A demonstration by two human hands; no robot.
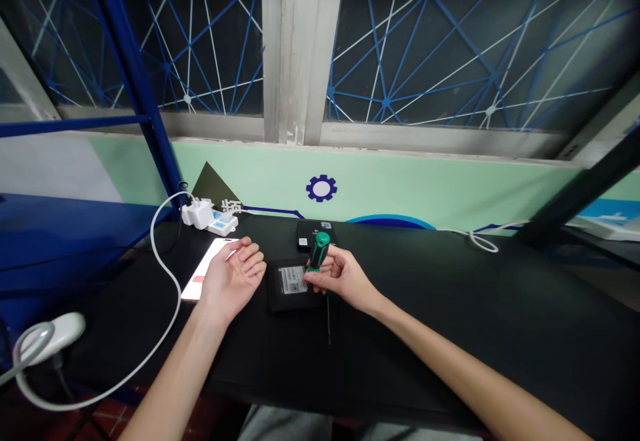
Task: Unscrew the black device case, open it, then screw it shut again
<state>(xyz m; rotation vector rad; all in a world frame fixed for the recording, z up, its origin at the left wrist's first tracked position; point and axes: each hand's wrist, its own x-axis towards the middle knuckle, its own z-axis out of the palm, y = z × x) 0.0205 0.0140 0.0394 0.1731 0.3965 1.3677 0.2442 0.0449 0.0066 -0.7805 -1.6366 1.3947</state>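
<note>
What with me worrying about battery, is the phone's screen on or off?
On: the phone, partly hidden by the left hand, glows bright white with a reddish patch.

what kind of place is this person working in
Probably a workshop or technical training room: a black table, a screwdriver in the right hand, and a gear emblem on the pale green wall.

The person's bare left forearm (175,361) slants upward to a bare left hand (231,281), palm turned up, fingers loosely curled. The long, bare right forearm (465,364) reaches in from the lower right, its bare right hand (345,276) closed in a thumb-and-finger pinch.
</note>
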